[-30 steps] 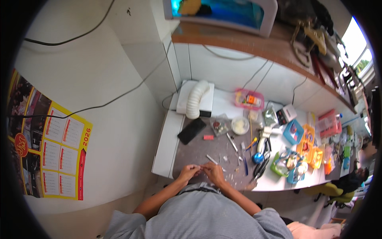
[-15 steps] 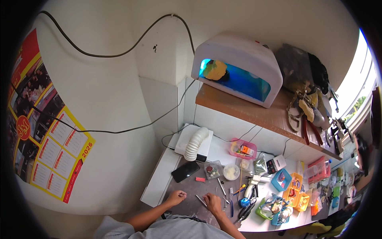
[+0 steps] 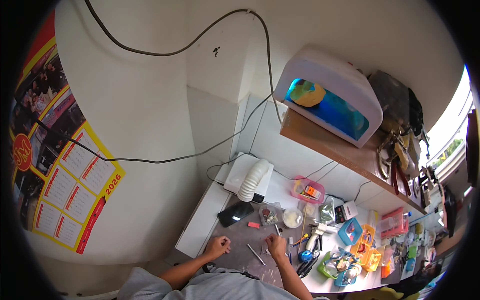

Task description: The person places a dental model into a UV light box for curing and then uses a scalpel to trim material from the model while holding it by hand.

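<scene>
My left hand (image 3: 218, 245) is closed above the grey work surface (image 3: 235, 237), its fingers curled together; whether anything small is in it is too fine to see. A slim silver pen-like tool (image 3: 256, 254) lies on the surface between my hands, touched by neither. My right hand (image 3: 276, 247) hangs over several thin tools, with fingers bent inward; what they hold, if anything, is hidden. Just past that hand lies a slim handle (image 3: 277, 229). A red block (image 3: 253, 225) sits farther back, near a clear box of small parts (image 3: 270, 214) and a round white tub (image 3: 292, 217).
A black phone (image 3: 235, 214) lies at the left by a white machine with a ribbed hose (image 3: 253, 180). To the right are a white handpiece (image 3: 314, 240), orange trays (image 3: 366, 240) and a blue basket (image 3: 350, 231). A shelf (image 3: 320, 137) bearing a lit white lamp box (image 3: 330, 85) overhangs the back.
My right hand has moved away from the pen-like tool, over the thin tools. The pen-like tool lies more exposed. My left hand stays about where it was; the whole view has shifted.
</scene>
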`<state>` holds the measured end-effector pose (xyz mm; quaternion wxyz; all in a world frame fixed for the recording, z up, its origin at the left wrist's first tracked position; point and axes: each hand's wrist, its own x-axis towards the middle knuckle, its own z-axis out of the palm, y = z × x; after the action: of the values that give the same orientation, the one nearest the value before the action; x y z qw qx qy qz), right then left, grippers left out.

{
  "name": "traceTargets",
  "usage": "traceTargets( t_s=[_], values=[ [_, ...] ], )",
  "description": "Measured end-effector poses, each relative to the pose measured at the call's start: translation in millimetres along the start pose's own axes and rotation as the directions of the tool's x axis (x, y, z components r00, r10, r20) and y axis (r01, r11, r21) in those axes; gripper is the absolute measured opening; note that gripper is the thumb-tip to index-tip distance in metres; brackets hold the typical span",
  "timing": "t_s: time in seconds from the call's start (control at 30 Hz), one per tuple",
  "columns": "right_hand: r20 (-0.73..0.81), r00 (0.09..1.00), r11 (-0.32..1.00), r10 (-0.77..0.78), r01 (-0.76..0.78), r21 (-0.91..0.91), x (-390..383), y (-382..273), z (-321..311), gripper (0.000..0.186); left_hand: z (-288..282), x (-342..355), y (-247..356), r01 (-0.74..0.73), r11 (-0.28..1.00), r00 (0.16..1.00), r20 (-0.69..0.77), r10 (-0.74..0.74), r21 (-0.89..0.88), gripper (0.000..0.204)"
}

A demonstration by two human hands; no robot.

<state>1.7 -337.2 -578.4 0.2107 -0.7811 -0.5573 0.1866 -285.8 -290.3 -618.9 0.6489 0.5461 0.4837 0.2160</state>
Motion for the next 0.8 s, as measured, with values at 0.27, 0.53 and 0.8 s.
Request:
traceTargets(
  t_s=[0.27,0.53,0.8],
  values=[
    [0.037,0.999,0.999,-0.035,0.036,-0.040,11,-7,-4,0.014,-4,-2,-1,-0.056,0.998,0.998,-0.007,0.056,-0.013,0.018],
    [-0.052,0.996,0.995,-0.078,0.074,-0.061,6,5,6,0.016,-1,-2,10,-0.007,1.000,1.000,-0.011,0.007,-0.003,0.019],
    [-0.072,0.993,0.992,-0.092,0.085,-0.094,-7,21,10,0.013,-1,0,45,-0.161,0.811,0.910,-0.234,0.343,0.562,0.022]
  ],
)
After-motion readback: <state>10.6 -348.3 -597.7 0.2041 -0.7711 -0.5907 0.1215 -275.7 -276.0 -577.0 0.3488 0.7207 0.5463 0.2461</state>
